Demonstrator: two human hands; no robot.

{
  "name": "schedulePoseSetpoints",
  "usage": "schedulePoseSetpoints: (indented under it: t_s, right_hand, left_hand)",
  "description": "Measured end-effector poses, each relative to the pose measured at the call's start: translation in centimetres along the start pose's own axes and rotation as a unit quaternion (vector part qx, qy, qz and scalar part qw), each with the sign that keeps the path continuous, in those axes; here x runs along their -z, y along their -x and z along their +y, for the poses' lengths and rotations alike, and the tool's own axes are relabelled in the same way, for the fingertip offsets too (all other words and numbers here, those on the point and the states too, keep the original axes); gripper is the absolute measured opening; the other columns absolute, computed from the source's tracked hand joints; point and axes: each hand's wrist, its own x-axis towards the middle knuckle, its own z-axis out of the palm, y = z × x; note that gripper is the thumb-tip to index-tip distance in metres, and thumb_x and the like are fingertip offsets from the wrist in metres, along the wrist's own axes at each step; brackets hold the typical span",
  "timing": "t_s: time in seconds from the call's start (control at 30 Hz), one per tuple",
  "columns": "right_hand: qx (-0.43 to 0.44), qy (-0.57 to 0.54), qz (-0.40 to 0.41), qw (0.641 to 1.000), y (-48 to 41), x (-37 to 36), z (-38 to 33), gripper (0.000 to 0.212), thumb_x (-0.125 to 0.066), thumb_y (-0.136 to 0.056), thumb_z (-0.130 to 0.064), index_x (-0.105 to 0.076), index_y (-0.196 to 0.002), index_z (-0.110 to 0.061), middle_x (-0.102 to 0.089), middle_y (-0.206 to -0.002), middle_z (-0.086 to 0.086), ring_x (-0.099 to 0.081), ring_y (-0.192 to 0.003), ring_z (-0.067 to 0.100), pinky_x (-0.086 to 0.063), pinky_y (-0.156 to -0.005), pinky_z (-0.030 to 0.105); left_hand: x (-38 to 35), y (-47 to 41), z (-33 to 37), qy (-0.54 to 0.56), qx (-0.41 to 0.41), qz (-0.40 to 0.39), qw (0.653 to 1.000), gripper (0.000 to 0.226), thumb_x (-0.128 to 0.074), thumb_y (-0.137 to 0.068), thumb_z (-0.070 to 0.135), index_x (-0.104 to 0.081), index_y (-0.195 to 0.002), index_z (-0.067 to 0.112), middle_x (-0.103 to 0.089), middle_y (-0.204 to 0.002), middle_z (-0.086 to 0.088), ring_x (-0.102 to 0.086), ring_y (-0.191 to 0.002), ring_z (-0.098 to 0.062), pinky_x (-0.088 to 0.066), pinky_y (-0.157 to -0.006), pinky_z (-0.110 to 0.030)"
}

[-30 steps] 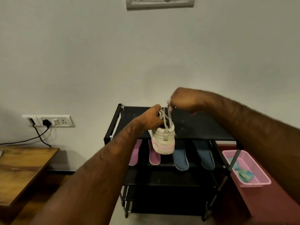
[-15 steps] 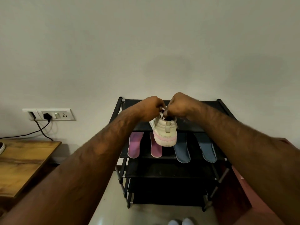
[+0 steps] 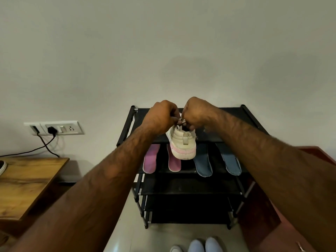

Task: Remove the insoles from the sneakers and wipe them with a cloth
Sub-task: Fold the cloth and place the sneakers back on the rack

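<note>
Both hands, left [image 3: 161, 116] & right [image 3: 197, 113], pinch laces [image 3: 181, 123] atop dangling sneaker [image 3: 182, 145]; grip slips, it probably drops onto rack [image 3: 236, 113].

Single feed logged: I see through the head-worn wide-angle camera, looking forward and down from above the shoe rack [image 3: 189, 186], square to the wall [image 3: 163, 51], floor [image 3: 138, 239] at the lower edge, left grip [image 3: 161, 117] and right grip [image 3: 198, 113] near mid-frame, nearer the lens than the rack.
</note>
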Motion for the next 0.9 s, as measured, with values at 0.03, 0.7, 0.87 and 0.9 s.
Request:
schedulePoseSetpoints:
  t_s: [0.03,0.7,0.87,0.9]
  right_hand:
    - [0.012,0.022,0.007,1.000,0.1,0.1,0.0,0.021,-0.079,-0.084,-0.008,-0.072,-0.104,-0.007,-0.074,-0.092,0.009,-0.073,-0.084,0.025,-0.062,-0.082,0.040]
    - [-0.092,-0.106,0.110,0.984,0.5,-3.2,2.7,0.021,-0.077,-0.081,-0.023,-0.068,-0.099,-0.016,-0.069,-0.096,0.004,-0.070,-0.086,0.025,-0.063,-0.074,0.042]
    - [-0.185,-0.260,0.044,0.947,0.2,-4.2,3.2,0.021,-0.076,-0.083,-0.029,-0.070,-0.085,-0.009,-0.073,-0.080,0.008,-0.072,-0.070,0.022,-0.062,-0.058,0.034]
    - [-0.190,-0.264,0.043,0.944,0.1,-4.4,3.2,0.021,-0.075,-0.084,-0.029,-0.070,-0.084,-0.009,-0.073,-0.078,0.008,-0.072,-0.069,0.021,-0.062,-0.057,0.033]
  left_hand:
    - [-0.1,0.0,0.1,0.000,0.003,-0.003,1.000,0.023,-0.083,-0.085,0.016,-0.066,-0.073,0.026,-0.072,-0.081,0.005,-0.068,-0.082,-0.011,-0.056,-0.080,-0.031]
    - [-3.2,0.9,1.5,0.002,0.107,0.047,0.993,0.009,-0.074,-0.084,0.027,-0.069,-0.084,0.020,-0.064,-0.108,-0.005,-0.067,-0.090,-0.022,-0.061,-0.080,-0.044]
    - [-4.6,1.5,1.5,0.119,0.284,0.090,0.947,0.066,-0.073,-0.064,0.047,-0.057,-0.118,0.013,-0.064,-0.112,-0.007,-0.067,-0.095,-0.029,-0.061,-0.076,-0.043]
    - [-4.7,1.6,1.1,0.174,0.320,0.079,0.928,0.077,-0.071,-0.058,0.051,-0.054,-0.122,0.013,-0.065,-0.112,-0.008,-0.068,-0.094,-0.031,-0.062,-0.075,-0.045]
